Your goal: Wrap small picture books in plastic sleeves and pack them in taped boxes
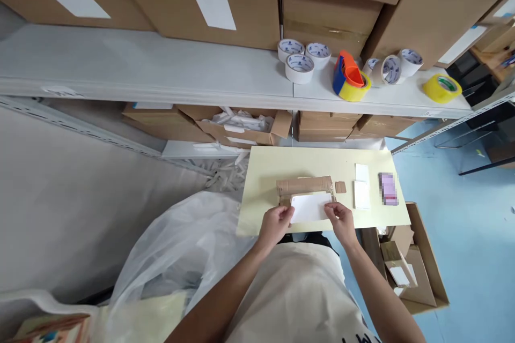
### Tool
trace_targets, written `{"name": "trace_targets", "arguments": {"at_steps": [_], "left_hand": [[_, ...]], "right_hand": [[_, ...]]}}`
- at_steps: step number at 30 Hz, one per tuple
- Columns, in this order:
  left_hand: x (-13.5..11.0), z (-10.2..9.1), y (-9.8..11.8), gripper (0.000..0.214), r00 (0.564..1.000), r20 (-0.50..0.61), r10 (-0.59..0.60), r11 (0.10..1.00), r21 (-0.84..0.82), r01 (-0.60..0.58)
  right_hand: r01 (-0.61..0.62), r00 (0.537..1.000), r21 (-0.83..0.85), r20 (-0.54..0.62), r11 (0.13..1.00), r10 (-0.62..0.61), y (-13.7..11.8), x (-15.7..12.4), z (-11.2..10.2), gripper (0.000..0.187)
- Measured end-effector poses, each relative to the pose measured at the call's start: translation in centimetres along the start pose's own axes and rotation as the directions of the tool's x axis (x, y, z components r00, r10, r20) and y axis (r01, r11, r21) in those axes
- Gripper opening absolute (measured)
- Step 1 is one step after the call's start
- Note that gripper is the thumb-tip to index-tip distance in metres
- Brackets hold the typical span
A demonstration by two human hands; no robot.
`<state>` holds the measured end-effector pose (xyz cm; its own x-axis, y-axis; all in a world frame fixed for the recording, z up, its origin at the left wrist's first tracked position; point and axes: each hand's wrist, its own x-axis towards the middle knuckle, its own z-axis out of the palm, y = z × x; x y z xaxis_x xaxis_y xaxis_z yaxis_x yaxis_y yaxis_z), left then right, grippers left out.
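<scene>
Between my two hands is a flat white rectangular piece [310,208] that looks like card or paper. My left hand [277,222] pinches its left edge, and my right hand [340,218] pinches the right edge. Just behind it a piece of brown cardboard [303,185] lies on the pale yellow table [261,163], partly covered by the white piece. A small brown cardboard square [340,187] lies to the right of that cardboard. Farther right are two white slips [361,194] and a purple, blurred-out rectangular object [388,189].
A grey shelf [181,72] behind the table carries cartons, white tape rolls [300,68], a tape dispenser [350,77] and a yellow tape roll [441,88]. An open carton of cardboard scraps [430,268] stands on the floor at right. Clear plastic sheeting [173,241] bulges at left.
</scene>
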<state>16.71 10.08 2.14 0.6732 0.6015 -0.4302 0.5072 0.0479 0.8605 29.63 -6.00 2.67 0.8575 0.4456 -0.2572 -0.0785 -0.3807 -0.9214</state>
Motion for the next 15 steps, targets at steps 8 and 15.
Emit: {"name": "trace_targets", "arguments": {"at_steps": [8, 15], "left_hand": [[2.7, 0.6, 0.1, 0.039, 0.988, -0.152, 0.026, 0.906, 0.422, 0.042], [4.8, 1.0, -0.2, 0.035, 0.986, -0.152, -0.062, 0.854, 0.503, 0.131]], "right_hand": [[-0.026, 0.993, -0.131, 0.113, 0.991, 0.041, 0.7, 3.4, 0.7, 0.035], [0.014, 0.985, -0.302, 0.166, 0.953, 0.038, 1.3, 5.6, 1.1, 0.033]]}}
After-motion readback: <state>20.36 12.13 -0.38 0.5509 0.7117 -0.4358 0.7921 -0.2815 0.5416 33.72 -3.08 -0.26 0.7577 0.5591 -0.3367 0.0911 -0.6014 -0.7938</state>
